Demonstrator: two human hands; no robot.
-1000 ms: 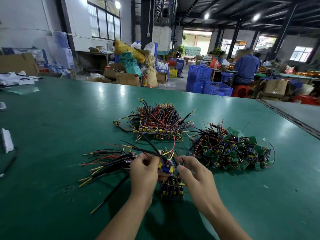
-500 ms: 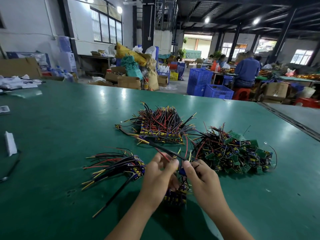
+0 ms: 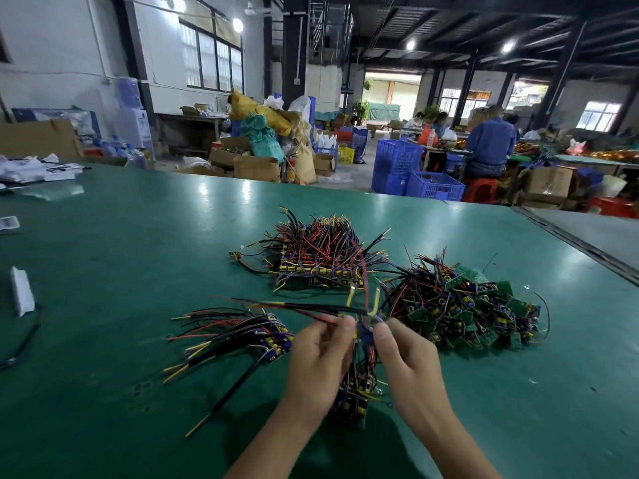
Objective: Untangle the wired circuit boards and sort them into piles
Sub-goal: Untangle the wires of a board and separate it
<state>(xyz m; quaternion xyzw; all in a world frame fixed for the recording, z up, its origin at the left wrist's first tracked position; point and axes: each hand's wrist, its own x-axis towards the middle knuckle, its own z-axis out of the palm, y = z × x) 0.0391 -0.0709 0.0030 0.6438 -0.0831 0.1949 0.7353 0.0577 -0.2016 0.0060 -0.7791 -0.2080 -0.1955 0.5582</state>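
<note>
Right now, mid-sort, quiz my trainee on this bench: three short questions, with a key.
1. True or false: the left hand and the right hand both pinch one wired board.
2. Which heap shows loose green boards? A) far heap B) right heap C) left heap
3. How many heaps lie on the table besides the bunch under the hands?
Key: 1 true; 2 B; 3 three.

Dim warehouse, white walls, barred windows, blue crates.
</note>
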